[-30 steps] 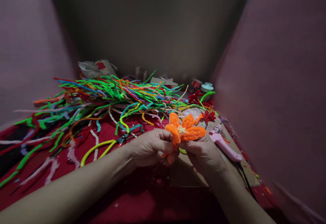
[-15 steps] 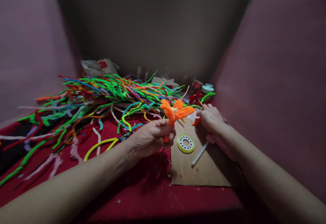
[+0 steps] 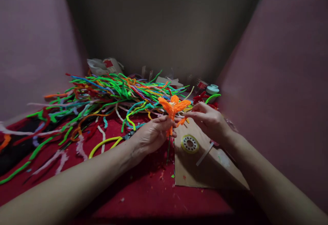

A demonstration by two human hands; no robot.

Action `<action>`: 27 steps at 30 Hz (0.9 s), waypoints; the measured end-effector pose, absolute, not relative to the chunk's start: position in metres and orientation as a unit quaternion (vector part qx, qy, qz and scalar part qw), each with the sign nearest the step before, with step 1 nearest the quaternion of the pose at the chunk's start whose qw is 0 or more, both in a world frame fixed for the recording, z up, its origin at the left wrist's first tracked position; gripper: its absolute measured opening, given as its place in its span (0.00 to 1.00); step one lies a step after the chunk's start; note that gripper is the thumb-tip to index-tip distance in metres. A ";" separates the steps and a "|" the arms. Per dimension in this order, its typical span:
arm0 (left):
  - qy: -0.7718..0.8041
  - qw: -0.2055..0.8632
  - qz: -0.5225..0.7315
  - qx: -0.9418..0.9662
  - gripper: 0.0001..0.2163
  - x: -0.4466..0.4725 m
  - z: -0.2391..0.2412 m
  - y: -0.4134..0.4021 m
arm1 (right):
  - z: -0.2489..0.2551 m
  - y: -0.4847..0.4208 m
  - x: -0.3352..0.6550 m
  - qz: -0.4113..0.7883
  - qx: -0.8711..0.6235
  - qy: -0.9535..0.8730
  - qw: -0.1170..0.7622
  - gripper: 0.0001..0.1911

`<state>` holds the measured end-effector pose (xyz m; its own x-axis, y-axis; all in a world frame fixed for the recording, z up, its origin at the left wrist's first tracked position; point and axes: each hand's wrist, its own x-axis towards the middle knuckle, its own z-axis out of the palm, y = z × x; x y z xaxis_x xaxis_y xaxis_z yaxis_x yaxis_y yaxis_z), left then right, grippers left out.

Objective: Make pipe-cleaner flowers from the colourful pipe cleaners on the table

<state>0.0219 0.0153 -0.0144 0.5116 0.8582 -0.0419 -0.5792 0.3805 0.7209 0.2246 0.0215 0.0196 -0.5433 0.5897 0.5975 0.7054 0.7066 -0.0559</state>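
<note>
An orange pipe-cleaner flower (image 3: 176, 106) with a pale centre stands upright in my left hand (image 3: 151, 134), gripped near its base. Its dark green stem (image 3: 168, 151) hangs below the fingers. Just to the right, my right hand (image 3: 211, 120) pinches one end of a loose orange petal (image 3: 181, 122). The petal's other end is close beside the flower's base; whether they touch I cannot tell. Under my right hand lies a brown board (image 3: 205, 175), bearing a yellow-and-white tape roll (image 3: 190, 143) and a whitish stick (image 3: 205, 154).
A big heap of multicoloured pipe cleaners (image 3: 123, 88) covers the back and left of the red cloth (image 3: 143, 197). Yellow-handled pliers or cutters (image 3: 106, 143) lie by my left forearm. At the back right stands a jar with a pale teal lid (image 3: 212, 89).
My right hand has come left from the far part of the board, bringing the orange petal up to the flower. The flower in my left hand has turned slightly.
</note>
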 end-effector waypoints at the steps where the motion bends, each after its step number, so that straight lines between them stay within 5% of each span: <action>1: 0.202 0.811 0.434 0.336 0.08 0.022 -0.014 0.014 | 0.020 0.015 0.220 -0.092 -0.367 -0.868 0.322 0.14; 8: 0.198 0.826 0.373 0.372 0.11 0.024 -0.015 0.003 | 0.016 -0.010 0.203 -0.055 -0.342 -0.846 0.406 0.13; 14: 0.211 0.795 0.370 0.432 0.06 0.021 -0.017 0.010 | 0.003 -0.024 0.218 -0.001 -0.456 -0.799 0.393 0.16; 21: 0.214 0.770 0.373 0.473 0.04 0.019 -0.007 0.008 | -0.033 -0.060 0.280 -0.138 -0.667 -0.696 0.230 0.24; 27: 0.221 0.761 0.377 0.480 0.05 0.020 -0.006 0.006 | -0.046 -0.069 0.293 -0.119 -0.738 -0.657 0.103 0.33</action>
